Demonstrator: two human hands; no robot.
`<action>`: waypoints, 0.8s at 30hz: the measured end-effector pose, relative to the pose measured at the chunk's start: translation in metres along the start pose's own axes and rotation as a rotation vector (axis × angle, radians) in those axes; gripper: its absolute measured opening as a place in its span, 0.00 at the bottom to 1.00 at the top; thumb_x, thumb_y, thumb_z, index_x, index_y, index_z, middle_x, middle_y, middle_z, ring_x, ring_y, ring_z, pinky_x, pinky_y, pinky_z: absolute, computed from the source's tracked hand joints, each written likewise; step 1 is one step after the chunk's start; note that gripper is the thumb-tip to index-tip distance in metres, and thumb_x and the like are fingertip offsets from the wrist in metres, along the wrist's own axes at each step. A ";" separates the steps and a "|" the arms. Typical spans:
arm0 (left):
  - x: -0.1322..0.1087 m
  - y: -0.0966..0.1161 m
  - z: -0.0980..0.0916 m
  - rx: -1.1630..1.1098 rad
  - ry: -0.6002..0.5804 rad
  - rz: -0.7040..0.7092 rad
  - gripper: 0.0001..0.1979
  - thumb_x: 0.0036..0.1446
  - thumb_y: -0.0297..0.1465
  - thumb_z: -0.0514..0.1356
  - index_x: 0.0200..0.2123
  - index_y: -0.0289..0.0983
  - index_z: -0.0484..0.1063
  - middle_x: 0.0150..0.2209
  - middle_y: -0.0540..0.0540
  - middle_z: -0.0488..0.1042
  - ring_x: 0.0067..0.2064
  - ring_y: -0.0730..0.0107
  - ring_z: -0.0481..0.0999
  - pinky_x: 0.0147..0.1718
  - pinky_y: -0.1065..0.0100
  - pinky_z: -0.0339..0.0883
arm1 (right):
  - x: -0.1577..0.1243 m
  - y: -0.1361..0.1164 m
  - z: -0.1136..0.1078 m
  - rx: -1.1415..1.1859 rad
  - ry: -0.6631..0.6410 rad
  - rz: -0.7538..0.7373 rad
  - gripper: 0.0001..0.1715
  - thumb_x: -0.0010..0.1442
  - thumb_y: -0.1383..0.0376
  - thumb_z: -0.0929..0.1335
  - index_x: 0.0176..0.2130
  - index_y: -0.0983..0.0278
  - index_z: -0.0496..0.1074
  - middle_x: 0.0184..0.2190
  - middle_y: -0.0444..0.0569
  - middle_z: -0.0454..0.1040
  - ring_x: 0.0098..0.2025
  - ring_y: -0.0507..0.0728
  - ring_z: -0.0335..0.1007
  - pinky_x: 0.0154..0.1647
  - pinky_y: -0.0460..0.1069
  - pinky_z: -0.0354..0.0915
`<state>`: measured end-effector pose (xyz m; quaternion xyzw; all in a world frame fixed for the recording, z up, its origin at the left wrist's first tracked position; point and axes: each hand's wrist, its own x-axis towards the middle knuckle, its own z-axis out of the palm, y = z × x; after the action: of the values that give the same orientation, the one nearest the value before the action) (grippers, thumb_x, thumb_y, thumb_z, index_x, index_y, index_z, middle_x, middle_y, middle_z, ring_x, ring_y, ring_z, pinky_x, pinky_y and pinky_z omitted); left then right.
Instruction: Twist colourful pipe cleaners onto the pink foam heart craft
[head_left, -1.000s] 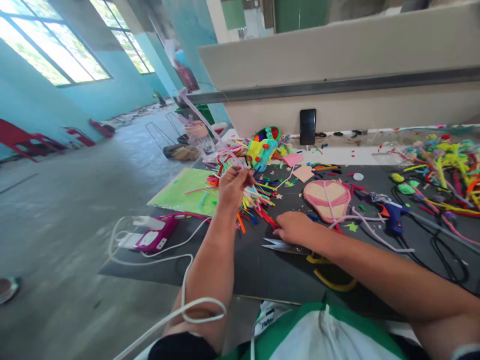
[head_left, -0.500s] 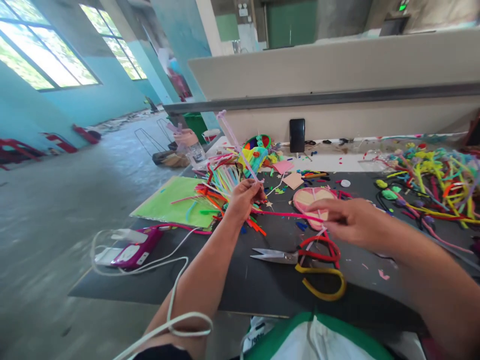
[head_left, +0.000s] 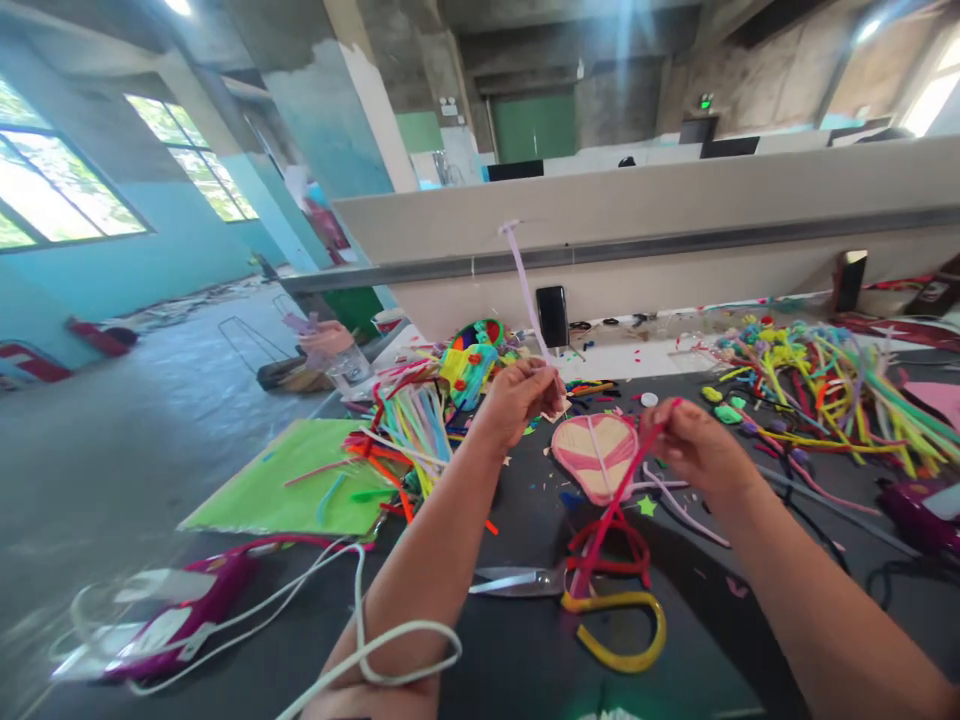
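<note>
My left hand [head_left: 521, 402] is closed in a pinch on a lavender pipe cleaner [head_left: 527, 290], which stands up from the fingers with a bent tip. To its right, my right hand [head_left: 701, 445] grips the upper end of a hot-pink pipe cleaner [head_left: 619, 492] that slants down across the scissors. Between and just below the hands lies a rounded, pointed cutout [head_left: 568, 452] edged in pink, with a pale strip down its middle. The scissors [head_left: 643, 655], with red and yellow wrapped handles, rest nearer to me, blades pointing left.
Bundled pipe cleaners [head_left: 420, 425] and a green sheet [head_left: 300, 475] lie left; a colourful tangle [head_left: 847, 390] is at right. A purple device [head_left: 180, 625] trails a white cable [head_left: 409, 630] over my left forearm. A phone [head_left: 553, 316] leans on the partition [head_left: 637, 200].
The hot-pink pipe cleaner, stretched level between my hands before, now hangs slanting from my right hand, which is raised. My left hand keeps the lavender one. The view has tilted up.
</note>
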<state>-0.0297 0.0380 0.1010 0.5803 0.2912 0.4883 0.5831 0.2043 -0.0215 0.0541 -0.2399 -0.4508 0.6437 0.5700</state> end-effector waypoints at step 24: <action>-0.012 -0.039 0.034 0.058 -0.188 -0.197 0.17 0.48 0.39 0.64 0.35 0.36 0.65 0.19 0.52 0.72 0.19 0.71 0.73 0.18 0.73 0.67 | 0.003 0.024 0.044 -0.295 0.196 0.120 0.15 0.44 0.59 0.73 0.26 0.64 0.67 0.17 0.40 0.69 0.17 0.46 0.58 0.15 0.42 0.48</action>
<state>0.0063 0.0192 0.0657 0.6087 0.3048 0.3635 0.6360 0.1547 -0.0305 0.0554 -0.4088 -0.4673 0.5769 0.5307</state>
